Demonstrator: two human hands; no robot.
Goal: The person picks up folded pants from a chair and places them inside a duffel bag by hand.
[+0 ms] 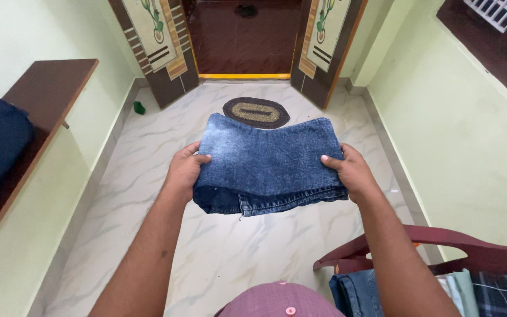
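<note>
the left hand (184, 170) and the right hand (352, 171) each pinch one side of the folded blue jeans (268, 161), held up over the marble floor (148, 152). the fold might slip open and drop, since only thumbs press on top. a chair (441, 246) sits at 4 o'clock.

Faded denim jeans (268, 161), glossy marble floor (165, 141), plastic chair (441, 238)

oval doormat (256, 112), maroon plastic chair (441, 243), brown shelf (45, 94), marble floor (148, 152)
</note>
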